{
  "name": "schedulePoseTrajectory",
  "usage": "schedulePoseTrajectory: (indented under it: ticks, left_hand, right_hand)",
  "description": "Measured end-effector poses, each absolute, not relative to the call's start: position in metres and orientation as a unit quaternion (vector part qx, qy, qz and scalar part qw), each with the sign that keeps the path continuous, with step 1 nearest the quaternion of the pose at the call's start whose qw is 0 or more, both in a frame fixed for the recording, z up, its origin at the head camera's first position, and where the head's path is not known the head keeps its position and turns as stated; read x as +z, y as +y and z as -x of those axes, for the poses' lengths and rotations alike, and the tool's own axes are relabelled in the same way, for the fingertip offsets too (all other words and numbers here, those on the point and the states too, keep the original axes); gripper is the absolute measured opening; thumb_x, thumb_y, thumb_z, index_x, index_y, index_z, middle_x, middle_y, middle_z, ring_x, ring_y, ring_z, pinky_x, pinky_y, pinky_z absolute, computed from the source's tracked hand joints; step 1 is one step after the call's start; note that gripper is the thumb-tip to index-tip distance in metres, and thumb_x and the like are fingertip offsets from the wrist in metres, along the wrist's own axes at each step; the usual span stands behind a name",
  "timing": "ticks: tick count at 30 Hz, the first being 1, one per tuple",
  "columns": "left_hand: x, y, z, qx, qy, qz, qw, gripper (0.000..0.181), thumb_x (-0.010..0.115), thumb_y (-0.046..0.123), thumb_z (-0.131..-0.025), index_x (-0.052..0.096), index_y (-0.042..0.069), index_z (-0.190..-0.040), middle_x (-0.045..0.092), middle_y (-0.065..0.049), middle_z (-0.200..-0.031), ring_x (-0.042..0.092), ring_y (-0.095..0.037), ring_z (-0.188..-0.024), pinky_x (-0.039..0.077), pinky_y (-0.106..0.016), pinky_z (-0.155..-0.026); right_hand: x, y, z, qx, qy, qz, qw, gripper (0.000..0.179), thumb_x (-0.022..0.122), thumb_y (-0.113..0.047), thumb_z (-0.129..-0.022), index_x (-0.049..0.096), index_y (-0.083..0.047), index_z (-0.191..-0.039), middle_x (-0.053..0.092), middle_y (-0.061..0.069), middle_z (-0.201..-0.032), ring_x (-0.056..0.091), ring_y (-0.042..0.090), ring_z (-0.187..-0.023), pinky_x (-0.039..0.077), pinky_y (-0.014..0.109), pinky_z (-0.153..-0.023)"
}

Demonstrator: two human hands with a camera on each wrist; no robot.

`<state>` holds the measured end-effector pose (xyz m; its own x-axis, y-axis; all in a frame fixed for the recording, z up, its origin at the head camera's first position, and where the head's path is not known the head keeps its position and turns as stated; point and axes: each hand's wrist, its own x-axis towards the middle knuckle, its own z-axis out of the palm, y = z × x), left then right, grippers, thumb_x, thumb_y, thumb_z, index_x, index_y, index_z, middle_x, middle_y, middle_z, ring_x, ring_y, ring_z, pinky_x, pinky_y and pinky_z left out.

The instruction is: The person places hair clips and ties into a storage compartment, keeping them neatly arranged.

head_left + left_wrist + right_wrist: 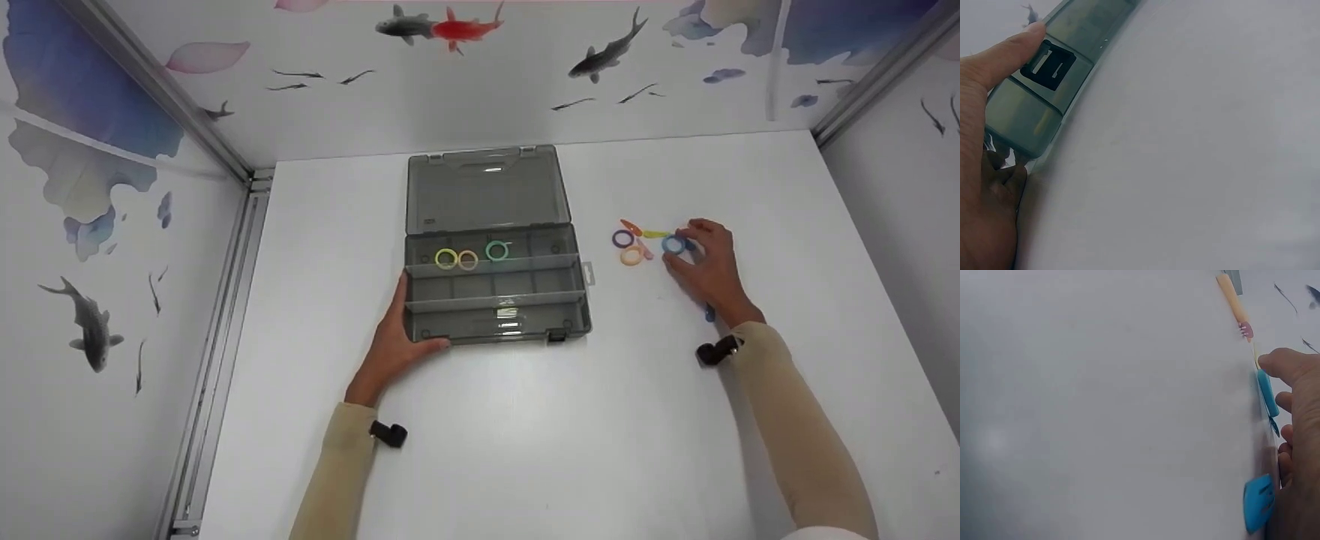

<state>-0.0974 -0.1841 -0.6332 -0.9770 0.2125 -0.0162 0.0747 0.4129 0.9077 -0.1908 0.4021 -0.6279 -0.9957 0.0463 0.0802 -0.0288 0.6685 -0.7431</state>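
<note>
My right hand pinches a blue ring between thumb and forefinger at its rim. In the right wrist view this ring stands edge-on near the tabletop, under the fingertip. My left hand rests at the near left corner of a smoky grey see-through storage box. Its thumb lies along the front wall by the corner; a finger runs straight up the left side. The box's lid is folded back. Yellow, peach and green rings are in the box's far row.
Left of the right hand lie a purple ring, an orange ring, and small orange, yellow-green and pink pieces. A blue slotted piece is by the right wrist. A printed wall borders the table's back.
</note>
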Motion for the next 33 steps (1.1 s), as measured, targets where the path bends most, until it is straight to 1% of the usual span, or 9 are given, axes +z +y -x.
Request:
schedulePoseTrajectory:
  ticks: [3, 11, 19, 24, 27, 33]
  left_hand:
    - [-0.6319, -0.1829, 0.0991, 0.533, 0.839, -0.086, 0.065, 0.141, 0.099, 0.049, -0.081, 0.001, 0.024, -0.18, 0.008, -0.008, -0.185, 0.014, -0.035, -0.169, 0.021, -0.058, -0.134]
    - [-0.6272, -0.1799, 0.1012, 0.531, 0.841, -0.076, 0.065, 0.139, 0.1, 0.043, -0.082, 0.002, 0.028, -0.18, 0.01, -0.011, -0.185, 0.014, -0.038, -0.169, 0.02, -0.063, -0.133]
    - [-0.6303, -0.1824, 0.0964, 0.526, 0.845, -0.074, 0.062, 0.141, 0.1, 0.047, -0.081, 0.002, 0.032, -0.179, 0.01, -0.007, -0.185, 0.017, -0.037, -0.169, 0.023, -0.061, -0.133]
    - [-0.6314, -0.1847, 0.0933, 0.528, 0.844, -0.071, 0.061, 0.14, 0.1, 0.047, -0.081, 0.002, 0.033, -0.179, 0.01, -0.005, -0.185, 0.015, -0.034, -0.169, 0.021, -0.061, -0.133]
    - [-0.6318, -0.1847, 0.093, 0.527, 0.844, -0.071, 0.065, 0.139, 0.099, 0.047, -0.082, 0.001, 0.033, -0.179, 0.009, -0.005, -0.185, 0.014, -0.035, -0.169, 0.02, -0.061, -0.134]
    - [-0.6293, -0.1835, 0.0949, 0.527, 0.844, -0.074, 0.062, 0.14, 0.1, 0.049, -0.081, 0.003, 0.029, -0.18, 0.01, -0.008, -0.185, 0.018, -0.039, -0.168, 0.023, -0.062, -0.133]
  right_hand:
    - [-0.6295, 0.4026, 0.1901, 0.405, -0.913, 0.002, 0.052, 0.048, 0.081, -0.019, -0.101, 0.067, 0.0, -0.143, 0.04, 0.02, -0.164, 0.03, 0.041, -0.158, 0.023, 0.061, -0.133]
    - [-0.6284, 0.4042, 0.1914, 0.404, -0.913, -0.003, 0.061, 0.051, 0.08, -0.019, -0.102, 0.065, 0.002, -0.146, 0.039, 0.021, -0.165, 0.029, 0.042, -0.158, 0.023, 0.06, -0.132]
    - [-0.6316, 0.402, 0.1923, 0.4, -0.915, 0.006, 0.047, 0.054, 0.079, -0.022, -0.103, 0.062, 0.002, -0.148, 0.037, 0.022, -0.166, 0.027, 0.042, -0.159, 0.023, 0.062, -0.133]
    - [-0.6347, 0.4012, 0.1933, 0.391, -0.92, 0.007, 0.041, 0.054, 0.077, -0.025, -0.105, 0.062, 0.002, -0.149, 0.036, 0.021, -0.168, 0.026, 0.041, -0.16, 0.022, 0.061, -0.133]
    - [-0.6354, 0.4013, 0.1928, 0.392, -0.919, 0.013, 0.038, 0.051, 0.077, -0.024, -0.105, 0.064, 0.001, -0.147, 0.036, 0.019, -0.168, 0.026, 0.04, -0.161, 0.023, 0.061, -0.133]
    - [-0.6331, 0.4011, 0.1931, 0.408, -0.912, 0.017, 0.042, 0.044, 0.077, -0.023, -0.105, 0.067, 0.001, -0.14, 0.038, 0.019, -0.166, 0.027, 0.04, -0.16, 0.022, 0.061, -0.133]
